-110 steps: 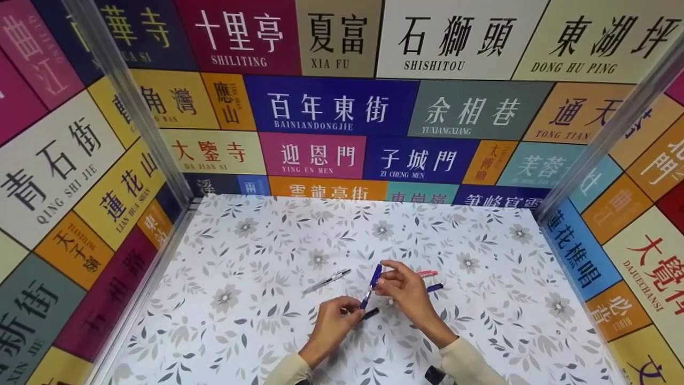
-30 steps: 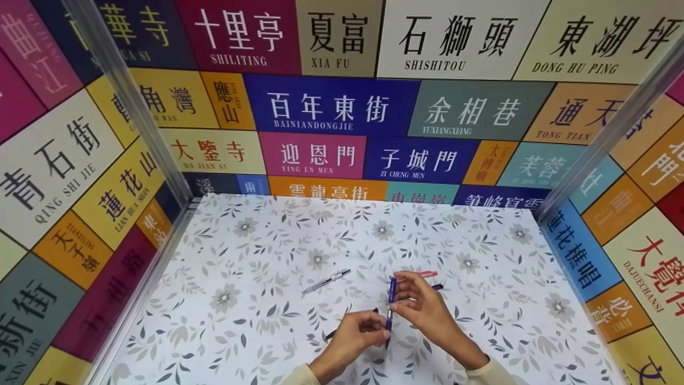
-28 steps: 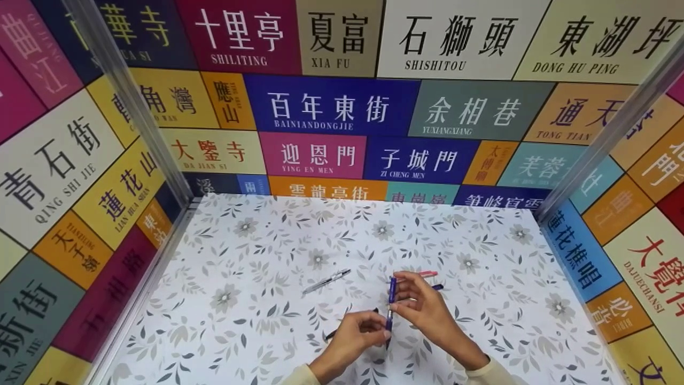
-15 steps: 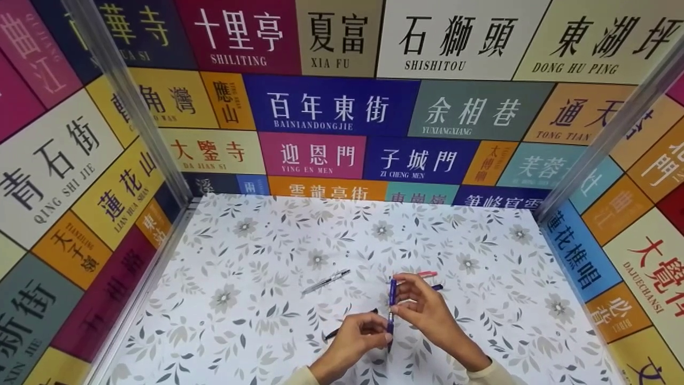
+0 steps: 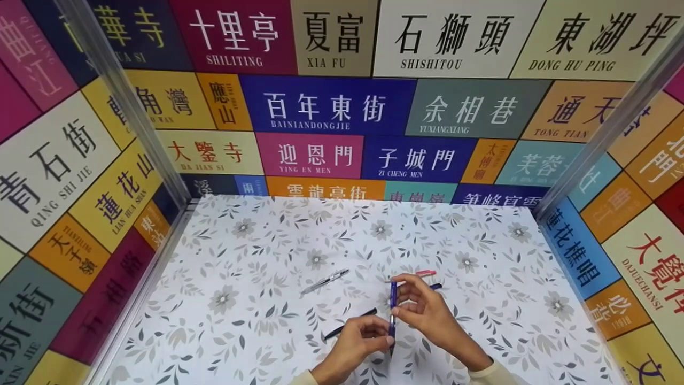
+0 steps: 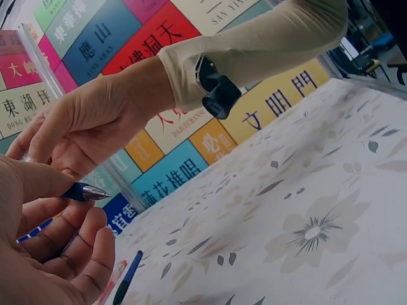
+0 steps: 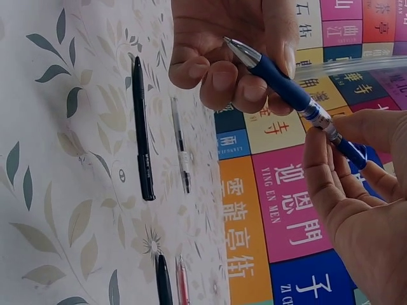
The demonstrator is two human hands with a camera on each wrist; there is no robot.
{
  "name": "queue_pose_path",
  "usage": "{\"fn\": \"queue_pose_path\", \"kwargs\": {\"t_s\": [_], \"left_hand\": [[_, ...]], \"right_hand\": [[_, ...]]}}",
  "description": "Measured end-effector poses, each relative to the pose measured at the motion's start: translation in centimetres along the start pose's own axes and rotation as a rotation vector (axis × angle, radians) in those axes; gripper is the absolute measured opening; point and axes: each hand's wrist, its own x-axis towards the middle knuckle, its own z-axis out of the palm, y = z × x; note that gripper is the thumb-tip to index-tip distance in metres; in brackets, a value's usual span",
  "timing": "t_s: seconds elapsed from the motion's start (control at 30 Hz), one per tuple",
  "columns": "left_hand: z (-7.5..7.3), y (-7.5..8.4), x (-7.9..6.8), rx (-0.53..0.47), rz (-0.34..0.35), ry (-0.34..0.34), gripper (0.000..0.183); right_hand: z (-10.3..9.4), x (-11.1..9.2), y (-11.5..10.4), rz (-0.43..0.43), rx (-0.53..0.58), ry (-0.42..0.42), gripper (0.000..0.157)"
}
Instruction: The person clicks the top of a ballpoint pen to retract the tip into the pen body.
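A blue ballpoint pen with a metal tip is held between both hands above the table. My left hand pinches its blue grip section near the tip, which points toward the person in the head view. At the other end, my right hand pinches the upper barrel between thumb and fingers. The right wrist view shows a clear, printed stretch of barrel between the two grips. On the table, a black pen lies just beyond the left hand, partly covered by it in the head view.
A clear pen lies left of the hands on the floral-patterned table. A pink pen and a dark blue pen lie behind the right hand. Sign-patterned walls enclose the back and sides.
Since the earliest frame, both hands have shifted right and nearer the person, with the pen turned more vertical in the head view. More of the black pen shows. The last second brings only slight motion.
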Motion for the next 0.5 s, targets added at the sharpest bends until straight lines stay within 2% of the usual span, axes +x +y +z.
{"fn": "queue_pose_path", "kwargs": {"t_s": [0.23,0.5], "left_hand": [[0.28,0.02,-0.22,-0.061,-0.009,0.013,0.026],[0.34,-0.16,-0.33,-0.086,-0.018,0.019,0.027]], "right_hand": [[-0.03,0.00,0.10,-0.009,0.015,-0.015,0.060],[0.00,-0.08,0.26,-0.026,0.046,-0.024,0.059]]}}
